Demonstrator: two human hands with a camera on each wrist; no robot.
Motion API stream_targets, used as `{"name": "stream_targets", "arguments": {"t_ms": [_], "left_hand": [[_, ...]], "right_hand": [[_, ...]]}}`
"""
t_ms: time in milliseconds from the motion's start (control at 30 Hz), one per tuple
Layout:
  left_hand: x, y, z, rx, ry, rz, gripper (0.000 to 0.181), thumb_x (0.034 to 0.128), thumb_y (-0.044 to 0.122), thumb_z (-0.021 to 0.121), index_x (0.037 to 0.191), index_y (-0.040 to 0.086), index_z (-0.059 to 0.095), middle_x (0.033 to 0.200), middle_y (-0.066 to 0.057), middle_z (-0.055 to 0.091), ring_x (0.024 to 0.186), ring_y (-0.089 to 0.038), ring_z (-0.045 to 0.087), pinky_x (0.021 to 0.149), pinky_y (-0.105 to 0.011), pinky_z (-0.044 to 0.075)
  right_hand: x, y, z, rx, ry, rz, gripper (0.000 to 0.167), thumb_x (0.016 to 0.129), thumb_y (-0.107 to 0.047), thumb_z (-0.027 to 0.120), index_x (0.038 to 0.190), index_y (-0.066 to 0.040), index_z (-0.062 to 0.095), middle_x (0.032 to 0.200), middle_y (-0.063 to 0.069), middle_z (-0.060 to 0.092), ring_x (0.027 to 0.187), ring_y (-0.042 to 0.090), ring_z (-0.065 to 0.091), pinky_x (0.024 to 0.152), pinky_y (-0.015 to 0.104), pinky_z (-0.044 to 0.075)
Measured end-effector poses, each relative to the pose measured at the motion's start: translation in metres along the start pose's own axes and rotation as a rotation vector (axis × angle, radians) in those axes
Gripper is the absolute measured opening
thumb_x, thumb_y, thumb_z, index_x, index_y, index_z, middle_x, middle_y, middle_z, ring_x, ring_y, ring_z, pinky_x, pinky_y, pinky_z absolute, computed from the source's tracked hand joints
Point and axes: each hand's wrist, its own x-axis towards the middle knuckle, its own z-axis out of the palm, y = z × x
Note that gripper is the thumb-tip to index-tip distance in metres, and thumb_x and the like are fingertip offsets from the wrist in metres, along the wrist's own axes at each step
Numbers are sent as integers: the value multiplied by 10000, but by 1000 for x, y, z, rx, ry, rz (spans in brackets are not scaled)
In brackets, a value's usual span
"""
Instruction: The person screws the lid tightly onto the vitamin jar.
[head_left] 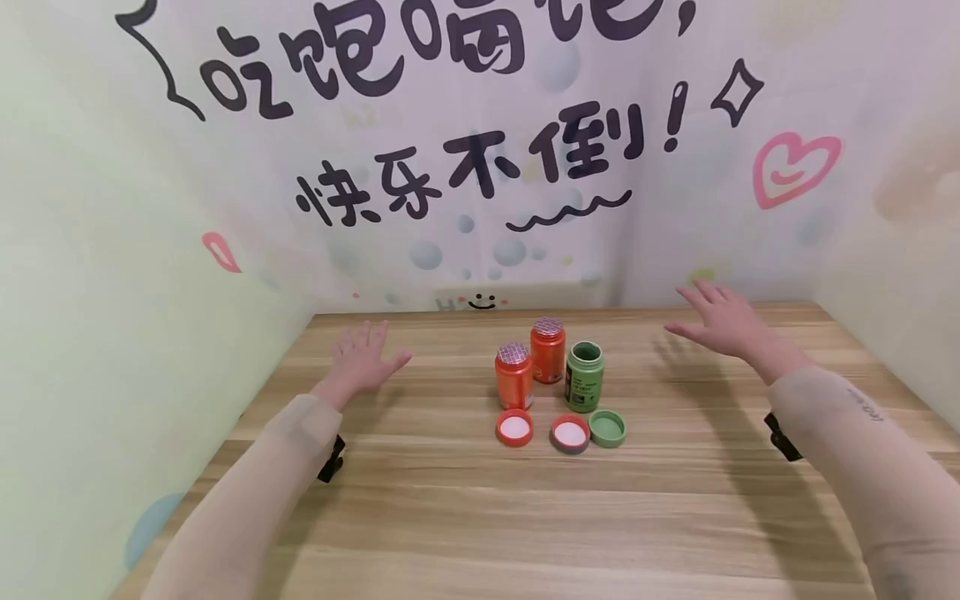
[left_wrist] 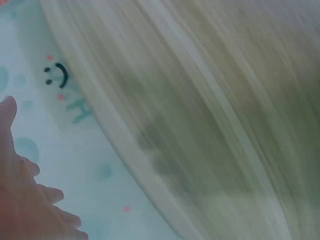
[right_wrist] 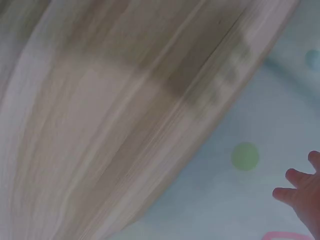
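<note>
Two orange-red jars with patterned foil tops, a front one [head_left: 514, 379] and a back one [head_left: 548, 352], stand upright mid-table. Beside them is an uncovered green jar [head_left: 584, 382]. In front lie two red caps, left [head_left: 514, 427] and right [head_left: 570, 434], white inside up, and a green cap [head_left: 607, 428] touching the right red one. My left hand [head_left: 362, 360] hovers left of the jars, fingers spread, holding nothing. To their right my right hand [head_left: 718, 321] is raised above the table, fingers spread too. Both wrist views show fingers with nothing in them.
The wooden table [head_left: 450, 525] meets a printed back wall [head_left: 465, 258] with dark writing. Pale side walls stand left [head_left: 90, 333] and right [head_left: 892, 292]. A black wrist device [head_left: 332, 460] sits under the left sleeve, another [head_left: 782, 437] under the right.
</note>
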Motion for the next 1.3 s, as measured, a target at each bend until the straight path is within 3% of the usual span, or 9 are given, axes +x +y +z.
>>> {"name": "stream_targets", "arguments": {"t_ms": [167,333,467,700,967,1100,1233,1300], "left_hand": [[1,18,3,-37,71,120,780,923,478,435,1443,-16,128,1468,-298,119,1329,-471,149,1064,-588,137],[-1,48,8,-146,109,222,768,901,434,511,1441,4,174,1479,-249,160,1341,-418,190,1074,-543,182],[-6,76,14,-289,79,274,759,886,421,546,1449,52,194,1494,-183,188,1366,-348,182,1083,-519,184],[-11,112,30,-468,-17,263,809,827,425,639,1450,112,228,1479,-116,275,1335,-317,287,1055,-487,280],[-5,130,42,-582,-67,258,757,814,336,682,1425,129,285,1410,-86,389,1212,-304,440,970,-430,405],[-3,133,44,-611,-71,230,767,808,315,693,1430,141,281,1416,-67,384,1205,-282,446,964,-428,411],[-1,134,46,-638,-86,228,772,805,286,702,1430,124,278,1403,-88,399,1203,-285,456,969,-426,408],[1,135,47,-656,-93,228,779,800,272,709,1428,109,276,1385,-109,416,1195,-290,465,966,-424,411]], "right_hand": [[-1,-22,-2,93,59,-77,757,882,-476,531,1413,-7,265,1445,294,195,1284,503,207,1009,633,185],[-9,-47,1,167,48,-142,710,900,-439,525,1403,3,288,1424,272,274,1285,459,266,1020,592,231],[-19,-65,8,175,23,-197,692,898,-436,530,1378,22,331,1367,260,384,1252,433,348,1009,565,279],[-40,-92,24,139,53,-314,538,850,-386,622,1214,0,533,1152,157,580,1041,320,558,871,483,450],[-56,-131,33,80,195,-594,270,776,-266,713,960,-75,664,918,10,629,851,154,598,741,348,511],[-57,-159,37,98,114,-644,287,807,-270,683,1011,-70,651,990,25,623,920,171,582,796,351,503],[-54,-185,46,162,13,-618,351,841,-246,653,1123,-40,609,1102,73,603,1030,216,558,860,364,490],[-51,-196,54,173,8,-611,375,844,-233,651,1150,-25,590,1128,87,595,1053,221,552,872,357,486]]}}
